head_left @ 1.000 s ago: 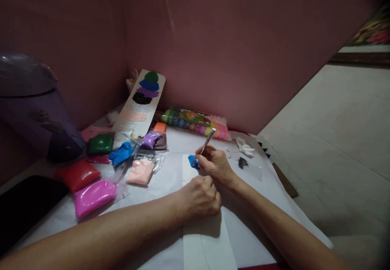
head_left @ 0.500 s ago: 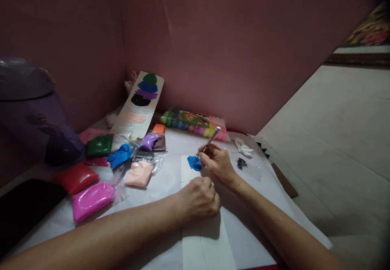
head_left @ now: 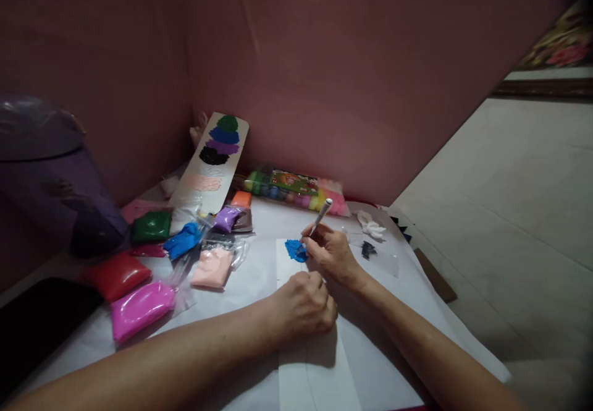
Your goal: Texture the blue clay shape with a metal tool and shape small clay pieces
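Note:
My right hand (head_left: 331,255) pinches a slim white-and-grey marker pen (head_left: 320,218), held tilted. Its lower end touches a patch of blue clay (head_left: 293,249) with a ridged surface, near the top of a long white card (head_left: 296,380). Below it, my left hand (head_left: 308,306) is closed into a fist and rests on the card. A bit of something white shows by its fingers, but I cannot make out what they hold. Thin drawn lines run down the card.
Bags of coloured clay, such as pink (head_left: 143,312), red (head_left: 118,275) and peach (head_left: 213,267), lie left. A card with coloured clay patches (head_left: 222,179) leans behind them. A long clay pack (head_left: 296,188) lies by the wall; white (head_left: 370,225) and black scraps (head_left: 368,249) lie right.
The upper end of the marker has dipped slightly and shifted left as its tip works on the blue clay. My left hand stays on the card.

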The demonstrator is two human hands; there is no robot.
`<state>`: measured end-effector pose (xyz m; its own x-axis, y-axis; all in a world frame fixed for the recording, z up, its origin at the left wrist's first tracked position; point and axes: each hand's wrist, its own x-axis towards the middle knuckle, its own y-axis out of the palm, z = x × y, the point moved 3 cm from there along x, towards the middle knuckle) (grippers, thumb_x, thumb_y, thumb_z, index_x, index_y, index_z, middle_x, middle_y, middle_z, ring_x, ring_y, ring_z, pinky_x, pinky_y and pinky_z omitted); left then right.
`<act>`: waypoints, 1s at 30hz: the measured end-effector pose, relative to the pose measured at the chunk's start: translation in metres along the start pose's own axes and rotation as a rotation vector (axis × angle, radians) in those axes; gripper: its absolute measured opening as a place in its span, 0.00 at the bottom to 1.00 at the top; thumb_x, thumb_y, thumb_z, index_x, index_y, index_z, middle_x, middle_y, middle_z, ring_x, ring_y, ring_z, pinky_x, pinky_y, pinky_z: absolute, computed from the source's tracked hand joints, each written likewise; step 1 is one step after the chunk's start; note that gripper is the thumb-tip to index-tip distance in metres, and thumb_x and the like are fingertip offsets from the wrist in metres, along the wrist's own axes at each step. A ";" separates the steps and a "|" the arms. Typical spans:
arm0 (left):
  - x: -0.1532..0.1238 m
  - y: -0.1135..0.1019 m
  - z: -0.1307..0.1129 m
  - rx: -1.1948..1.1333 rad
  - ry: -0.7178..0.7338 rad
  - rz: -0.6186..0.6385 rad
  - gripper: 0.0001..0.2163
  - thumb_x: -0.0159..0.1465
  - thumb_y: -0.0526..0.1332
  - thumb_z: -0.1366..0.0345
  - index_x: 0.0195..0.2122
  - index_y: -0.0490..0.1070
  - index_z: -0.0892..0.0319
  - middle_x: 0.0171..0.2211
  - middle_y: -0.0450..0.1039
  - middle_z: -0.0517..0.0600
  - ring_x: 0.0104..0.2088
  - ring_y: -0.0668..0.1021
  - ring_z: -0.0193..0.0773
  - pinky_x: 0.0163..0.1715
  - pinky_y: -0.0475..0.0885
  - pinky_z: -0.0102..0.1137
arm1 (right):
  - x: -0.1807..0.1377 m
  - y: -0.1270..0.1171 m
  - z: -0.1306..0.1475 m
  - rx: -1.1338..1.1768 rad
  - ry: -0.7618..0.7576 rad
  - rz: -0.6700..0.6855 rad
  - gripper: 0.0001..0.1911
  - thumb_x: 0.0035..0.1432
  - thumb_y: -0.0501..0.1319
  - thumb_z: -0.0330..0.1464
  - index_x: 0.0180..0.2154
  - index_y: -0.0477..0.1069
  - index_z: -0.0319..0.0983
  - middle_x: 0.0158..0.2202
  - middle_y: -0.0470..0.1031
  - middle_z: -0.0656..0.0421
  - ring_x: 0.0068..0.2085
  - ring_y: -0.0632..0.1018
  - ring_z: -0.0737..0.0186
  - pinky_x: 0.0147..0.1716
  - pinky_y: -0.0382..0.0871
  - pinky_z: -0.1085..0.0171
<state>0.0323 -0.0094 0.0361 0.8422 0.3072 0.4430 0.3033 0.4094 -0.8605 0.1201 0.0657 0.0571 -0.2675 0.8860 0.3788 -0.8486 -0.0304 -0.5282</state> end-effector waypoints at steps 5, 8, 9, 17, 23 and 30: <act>0.000 -0.001 0.000 0.008 0.006 0.032 0.09 0.63 0.53 0.74 0.26 0.66 0.62 0.23 0.70 0.53 0.23 0.71 0.40 0.18 0.57 0.32 | -0.003 -0.002 -0.005 0.006 0.027 -0.036 0.03 0.55 0.57 0.29 0.32 0.69 0.38 0.22 0.71 0.63 0.23 0.72 0.67 0.25 0.67 0.69; -0.001 0.002 0.000 0.015 0.004 0.042 0.07 0.62 0.54 0.73 0.26 0.66 0.62 0.24 0.70 0.53 0.24 0.71 0.41 0.19 0.59 0.32 | -0.005 -0.013 0.001 0.014 0.012 -0.111 0.03 0.56 0.59 0.31 0.33 0.69 0.38 0.22 0.70 0.63 0.23 0.72 0.67 0.24 0.67 0.68; -0.002 0.003 0.000 0.019 0.000 0.033 0.08 0.63 0.54 0.73 0.26 0.65 0.62 0.24 0.70 0.53 0.24 0.71 0.41 0.19 0.60 0.32 | -0.006 -0.020 0.005 0.052 0.008 -0.156 0.05 0.56 0.59 0.32 0.35 0.68 0.38 0.22 0.70 0.62 0.23 0.72 0.67 0.24 0.68 0.68; -0.004 0.004 0.000 0.052 -0.021 -0.026 0.11 0.66 0.53 0.68 0.26 0.65 0.61 0.23 0.70 0.52 0.26 0.73 0.41 0.20 0.61 0.32 | -0.026 -0.070 0.009 0.008 0.135 -0.180 0.10 0.55 0.58 0.35 0.35 0.72 0.36 0.25 0.73 0.59 0.19 0.68 0.69 0.17 0.62 0.69; -0.004 -0.003 0.003 0.054 -0.048 -0.125 0.13 0.66 0.54 0.66 0.24 0.65 0.61 0.21 0.70 0.51 0.24 0.73 0.40 0.20 0.60 0.31 | -0.054 -0.061 -0.026 -0.114 0.356 0.082 0.09 0.45 0.57 0.27 0.17 0.70 0.37 0.15 0.71 0.61 0.20 0.72 0.65 0.20 0.64 0.68; -0.005 -0.003 0.004 0.025 -0.051 -0.081 0.13 0.66 0.54 0.65 0.25 0.67 0.62 0.22 0.71 0.51 0.26 0.72 0.40 0.22 0.61 0.31 | -0.059 -0.064 0.014 -0.518 0.212 -0.016 0.04 0.48 0.61 0.29 0.25 0.76 0.38 0.26 0.77 0.55 0.30 0.76 0.59 0.31 0.67 0.64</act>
<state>0.0261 -0.0088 0.0372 0.7917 0.3152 0.5234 0.3575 0.4557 -0.8152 0.1836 0.0093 0.0789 -0.1137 0.9596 0.2574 -0.5023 0.1680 -0.8482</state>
